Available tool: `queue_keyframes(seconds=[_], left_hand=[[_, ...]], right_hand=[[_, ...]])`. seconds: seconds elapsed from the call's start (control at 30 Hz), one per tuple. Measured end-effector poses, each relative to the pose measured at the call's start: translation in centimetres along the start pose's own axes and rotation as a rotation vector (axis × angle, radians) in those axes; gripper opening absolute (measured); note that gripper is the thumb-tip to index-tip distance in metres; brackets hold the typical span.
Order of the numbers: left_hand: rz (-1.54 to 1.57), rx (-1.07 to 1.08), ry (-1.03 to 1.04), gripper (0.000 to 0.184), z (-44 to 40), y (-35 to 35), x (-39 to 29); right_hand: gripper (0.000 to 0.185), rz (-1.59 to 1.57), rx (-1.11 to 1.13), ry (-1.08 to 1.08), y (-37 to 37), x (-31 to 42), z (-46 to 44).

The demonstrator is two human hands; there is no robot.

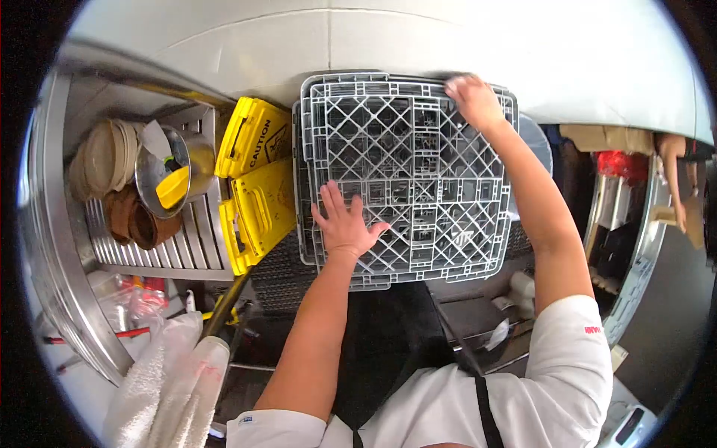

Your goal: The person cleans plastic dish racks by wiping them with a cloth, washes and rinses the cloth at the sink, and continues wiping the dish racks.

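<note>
A stack of grey plastic crates with latticework stands in front of me, against the white wall. My left hand lies on the near left part of the top lattice, fingers spread and thumb out. At the far right corner, the fingers of my right hand are curled over the crate's rim; the fingertips are partly blurred. Beside the stack on the left are yellow caution signs, apart from both hands.
To the left, a slatted metal shelf holds a steel pot with a yellow scoop, and stacked round containers. White towels hang near my left side. Another person's arm shows at far right, near cardboard.
</note>
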State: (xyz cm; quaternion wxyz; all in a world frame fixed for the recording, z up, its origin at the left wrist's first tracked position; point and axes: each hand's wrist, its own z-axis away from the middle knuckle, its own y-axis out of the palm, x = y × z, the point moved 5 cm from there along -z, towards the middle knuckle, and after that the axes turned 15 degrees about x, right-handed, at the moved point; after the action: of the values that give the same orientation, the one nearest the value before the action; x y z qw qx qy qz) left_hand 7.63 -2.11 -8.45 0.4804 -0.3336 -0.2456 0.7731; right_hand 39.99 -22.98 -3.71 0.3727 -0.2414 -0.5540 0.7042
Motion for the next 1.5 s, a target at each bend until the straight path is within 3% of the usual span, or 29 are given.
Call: queue_keyframes(seconds=[0.03,0.07,0.13,0.17,0.2,0.27,0.33,0.43,0.47,0.6,0.63,0.67,0.7,0.8,0.87,0.93,1.07,1.2,1.23,1.27,1.3,1.33,1.4,1.5], left_hand=[[0.011,-0.002,0.004,0.088,0.0,0.0,0.1],[0.017,0.002,0.013,0.088,0.3,0.2,0.2],[0.030,0.030,0.018,0.091,0.5,0.0,0.2],[0.032,0.026,0.025,0.091,0.5,-0.1,0.2],[0.036,0.025,0.025,0.091,0.5,0.0,0.3],[0.030,-0.019,0.031,0.091,0.7,-0.2,0.3],[0.024,-0.059,0.034,0.091,0.9,0.0,0.4],[0.032,-0.159,0.047,0.090,1.2,0.1,0.5],[0.024,-0.228,0.046,0.088,1.3,0.0,0.4],[0.003,-0.278,0.013,0.090,2.0,-0.5,-0.1],[-0.006,-0.339,0.017,0.089,2.1,-0.2,0.0],[-0.016,-0.389,0.028,0.089,2.3,-0.3,-0.5],[-0.057,-0.301,-0.048,0.093,2.1,0.0,-0.6],[-0.088,-0.372,-0.042,0.095,1.6,0.7,-0.3],[-0.111,-0.423,-0.028,0.099,1.5,1.0,-0.2],[-0.179,-0.463,-0.039,0.104,1.3,1.4,0.0],[-0.242,-0.526,-0.014,0.106,1.0,1.7,0.3],[-0.197,-0.520,-0.020,0.104,1.1,1.7,0.2],[-0.189,-0.513,-0.024,0.104,1.1,1.6,0.1],[-0.180,-0.507,-0.028,0.103,1.3,1.6,0.1],[-0.176,-0.510,-0.024,0.099,1.5,1.4,0.0],[-0.165,-0.489,-0.036,0.098,1.5,1.3,-0.1],[-0.144,-0.451,-0.059,0.095,1.7,1.2,-0.1],[-0.095,-0.418,-0.054,0.092,2.0,1.0,-0.2]], right_hand=[[0.025,0.146,0.022,-0.143,0.4,-0.9,1.2],[0.023,0.067,0.097,-0.021,-1.1,0.0,3.1],[0.020,-0.136,-0.033,-0.091,0.9,0.0,5.2],[0.027,0.040,-0.094,-0.173,2.3,1.1,6.0],[0.042,0.030,0.019,0.041,2.3,3.5,6.3],[0.053,-0.017,0.045,0.041,3.9,7.6,6.7],[0.051,-0.031,-0.164,0.011,5.3,9.4,6.9],[0.053,-0.036,-0.089,-0.093,5.0,10.5,7.8],[0.054,0.040,0.029,-0.121,3.7,11.8,8.8],[0.054,-0.009,0.043,-0.370,4.6,11.6,12.9],[0.050,-0.154,0.036,-0.514,5.6,10.9,14.3],[0.046,-0.107,-0.010,-0.547,6.2,10.7,15.9],[0.048,-0.126,0.007,-0.549,7.0,10.2,17.0],[0.063,-0.005,0.139,-0.661,5.3,8.7,18.8],[0.070,0.050,0.074,-0.705,5.2,7.5,17.7],[0.072,0.067,-0.007,-0.543,3.4,6.4,13.8],[0.061,-0.084,-0.130,-0.367,3.3,4.1,5.5],[0.039,-0.267,-0.186,-0.561,5.7,5.6,8.2],[0.041,-0.051,-0.138,-0.633,5.7,6.4,10.6],[0.046,-0.137,0.125,-0.538,4.9,7.6,13.0],[0.049,-0.035,-0.028,-0.682,7.7,8.0,15.5],[0.053,-0.058,-0.021,-0.790,9.3,8.2,17.9],[0.049,-0.195,0.104,-0.824,9.3,9.1,22.2],[0.046,-0.041,0.278,-0.975,10.0,8.7,25.5]])
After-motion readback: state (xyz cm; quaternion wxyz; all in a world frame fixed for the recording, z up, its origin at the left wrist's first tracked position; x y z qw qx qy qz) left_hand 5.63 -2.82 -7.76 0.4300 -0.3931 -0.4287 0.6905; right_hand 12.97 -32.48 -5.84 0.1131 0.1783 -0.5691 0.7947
